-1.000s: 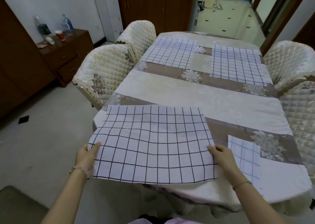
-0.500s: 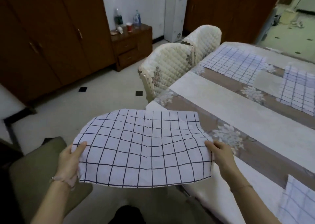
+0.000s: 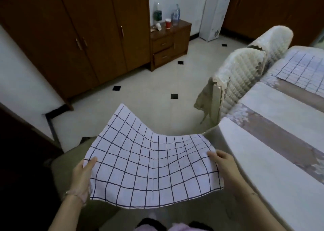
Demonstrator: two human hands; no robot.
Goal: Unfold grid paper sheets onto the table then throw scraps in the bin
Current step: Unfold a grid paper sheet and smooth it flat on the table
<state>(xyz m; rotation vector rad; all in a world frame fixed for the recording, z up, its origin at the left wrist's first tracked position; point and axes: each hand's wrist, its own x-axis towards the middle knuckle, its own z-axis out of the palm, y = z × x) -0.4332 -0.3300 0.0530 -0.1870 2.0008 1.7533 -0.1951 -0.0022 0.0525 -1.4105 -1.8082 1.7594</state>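
The left hand [image 3: 82,175] and the right hand [image 3: 223,169] each pinch a side edge of the sheet [image 3: 150,167], which sags in the air, left of the table [image 3: 273,160], over the floor.

A brown wardrobe [image 3: 78,37] lines the wall beside a low drawer cabinet [image 3: 168,46] carrying two bottles [image 3: 157,14] and a red cup [image 3: 168,23]. Two quilted chairs [image 3: 240,72] stand on the pale tiled floor [image 3: 149,79].
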